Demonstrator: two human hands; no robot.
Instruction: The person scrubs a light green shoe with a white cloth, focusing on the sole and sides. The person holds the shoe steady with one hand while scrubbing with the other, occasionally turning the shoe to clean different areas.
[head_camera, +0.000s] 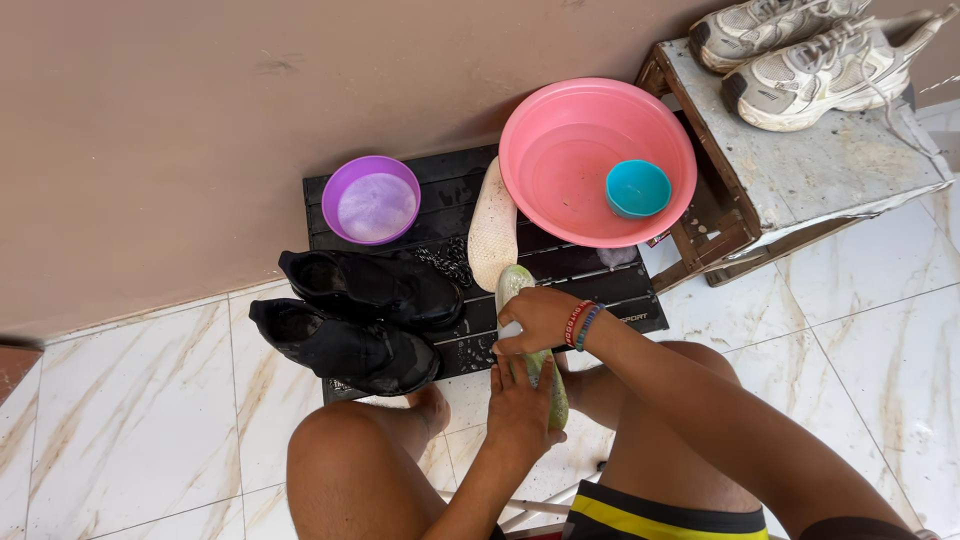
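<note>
On the far left of the black slatted mat (560, 275) we have the purple bowl (372, 199), filled with a pale cloudy liquid and standing against the wall. Just near of it lie the two black shoes (360, 320), side by side and touching, openings towards the left. Right of the bowl, the white insole (493, 225) lies lengthwise on the mat, its far end just beside the pink basin (590, 160).

In the middle we hold the greenish insole (512, 285) over the mat's near edge, between our knees. Our left hand (520, 410) lies flat on its near end, fingers together and pressing down on it. Our right hand (538, 318), the one with the beaded bracelets, is closed over its middle; whether there is a brush or cloth inside that grip we cannot tell.

We judge the step in hand to be the scrubbing of this insole, with the shoes themselves not yet handled. The next move, as we see it, calls for a steady hold at the near end and strokes towards the far tip.

Further right, the pink basin carries a small teal cup (638, 188). On the far right, a worn wooden stool (800, 170) bears a pair of pale sneakers (800, 50).
</note>
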